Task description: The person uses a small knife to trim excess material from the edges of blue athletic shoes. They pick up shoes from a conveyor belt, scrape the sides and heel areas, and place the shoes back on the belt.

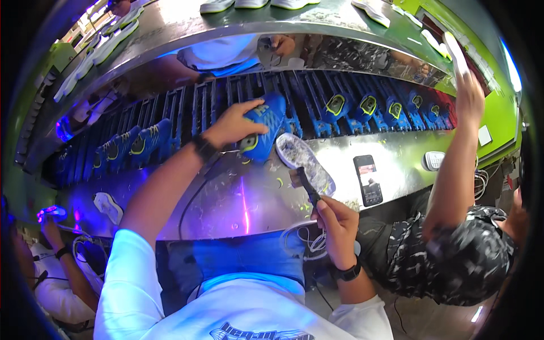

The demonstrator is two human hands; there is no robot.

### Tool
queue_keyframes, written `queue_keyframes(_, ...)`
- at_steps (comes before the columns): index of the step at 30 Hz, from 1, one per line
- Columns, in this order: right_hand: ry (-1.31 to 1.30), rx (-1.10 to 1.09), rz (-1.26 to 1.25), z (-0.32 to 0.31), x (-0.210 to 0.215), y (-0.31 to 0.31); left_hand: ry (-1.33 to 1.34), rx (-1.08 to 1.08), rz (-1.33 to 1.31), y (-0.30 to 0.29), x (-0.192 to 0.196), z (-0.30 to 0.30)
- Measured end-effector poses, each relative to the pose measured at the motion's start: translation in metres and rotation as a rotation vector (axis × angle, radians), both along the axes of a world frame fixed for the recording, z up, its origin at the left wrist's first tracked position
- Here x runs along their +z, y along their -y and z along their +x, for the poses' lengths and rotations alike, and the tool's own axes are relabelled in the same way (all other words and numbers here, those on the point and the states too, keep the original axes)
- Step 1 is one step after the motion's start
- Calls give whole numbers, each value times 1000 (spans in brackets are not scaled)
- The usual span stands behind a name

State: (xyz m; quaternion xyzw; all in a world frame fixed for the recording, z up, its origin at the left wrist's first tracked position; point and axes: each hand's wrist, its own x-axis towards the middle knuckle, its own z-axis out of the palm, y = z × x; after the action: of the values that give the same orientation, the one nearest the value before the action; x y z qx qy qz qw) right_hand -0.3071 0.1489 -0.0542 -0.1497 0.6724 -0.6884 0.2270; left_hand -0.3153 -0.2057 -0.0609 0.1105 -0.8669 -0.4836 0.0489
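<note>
My left hand [233,126] is closed around a blue shoe upper [268,126] with pale lines and a yellow-green collar, at the near edge of the rack. My right hand [336,222] pinches the handle of a small dark brush [307,186], its bristles pointing up and left. Just beneath the brush head lies a white sole-shaped tray [293,152], its inside streaked grey and white. The brush head overlaps the tray's near part in the picture; whether they touch I cannot tell.
Blue shoe uppers [335,106] stand along the dark slatted conveyor [198,107]. A phone [369,182] and a white sole [107,207] lie on the metal bench [215,209]. Pale soles [371,12] line the upper shelf. At right, a co-worker's arm [466,124] reaches up; another person sits left.
</note>
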Motion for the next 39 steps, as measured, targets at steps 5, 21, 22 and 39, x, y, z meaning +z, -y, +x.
queue_keyframes(5,51,-32,-25,-1,-12,-8,95,149,-526,4,-6,-114)
queue_keyframes(21,659,40,-270,-47,1,-3,-206,111,-546,-24,-20,-105)
queue_keyframes(22,691,99,-304,-47,1,2,-280,46,-663,18,-42,-94)
queue_keyframes(39,883,296,-455,-31,15,37,157,-148,275,-99,106,200)
